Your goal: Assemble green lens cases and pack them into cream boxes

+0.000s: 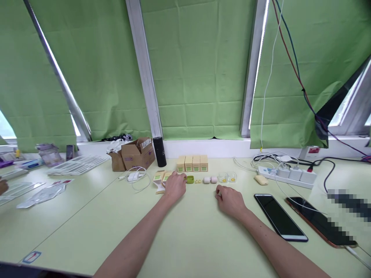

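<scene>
My left hand [175, 186] reaches over the table with its fingers closed at the edge of a small green plastic piece [190, 180]. Partly under that hand lie flat, unfolded cardboard boxes [159, 178] with green-edged windows. To the right, in a row, are tiny yellowish pieces [198, 181], two pale pink cylinders [210, 180] and two clear plastic cups [227, 177] with yellow bits inside. Behind the row stand several small beige boxes [192, 164]. My right hand [231, 201] rests on the table below the cups, fingers curled, with nothing visible in them.
An open brown carton [138, 154] and a black bottle [159, 152] stand at the back. A white charger [133, 176] lies left. Two phones [280, 216], a beige oval object [261, 180] and a power strip [285, 175] with cables are right. Another person's hand [3, 186] shows far left.
</scene>
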### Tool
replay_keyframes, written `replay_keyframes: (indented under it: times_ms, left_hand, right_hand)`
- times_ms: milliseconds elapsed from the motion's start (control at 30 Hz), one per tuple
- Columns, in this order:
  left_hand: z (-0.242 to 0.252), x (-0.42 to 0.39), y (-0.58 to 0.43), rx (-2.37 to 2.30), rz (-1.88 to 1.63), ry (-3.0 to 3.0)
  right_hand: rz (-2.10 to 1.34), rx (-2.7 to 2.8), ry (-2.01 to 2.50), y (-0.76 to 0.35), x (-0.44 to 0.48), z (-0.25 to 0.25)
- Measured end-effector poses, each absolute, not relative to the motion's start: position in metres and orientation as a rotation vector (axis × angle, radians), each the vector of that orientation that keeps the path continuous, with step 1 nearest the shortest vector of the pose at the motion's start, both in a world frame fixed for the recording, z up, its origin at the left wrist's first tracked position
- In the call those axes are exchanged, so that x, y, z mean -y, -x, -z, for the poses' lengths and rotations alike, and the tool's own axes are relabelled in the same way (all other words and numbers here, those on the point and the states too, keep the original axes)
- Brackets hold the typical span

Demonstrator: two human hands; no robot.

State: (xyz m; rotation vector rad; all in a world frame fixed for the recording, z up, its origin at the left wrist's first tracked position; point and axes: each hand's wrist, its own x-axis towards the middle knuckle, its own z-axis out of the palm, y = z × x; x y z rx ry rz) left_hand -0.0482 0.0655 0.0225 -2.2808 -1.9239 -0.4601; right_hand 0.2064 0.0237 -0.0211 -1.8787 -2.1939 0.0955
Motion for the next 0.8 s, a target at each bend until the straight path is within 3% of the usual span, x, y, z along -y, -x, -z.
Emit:
replay_keyframes:
  times_ms: [800]
  left_hand:
    - [-0.005,-0.07,0.042,1.879,0.294,2.35]
  right_hand:
    - [-0.132,2.14,1.899,-0.204,-0.024,0.021]
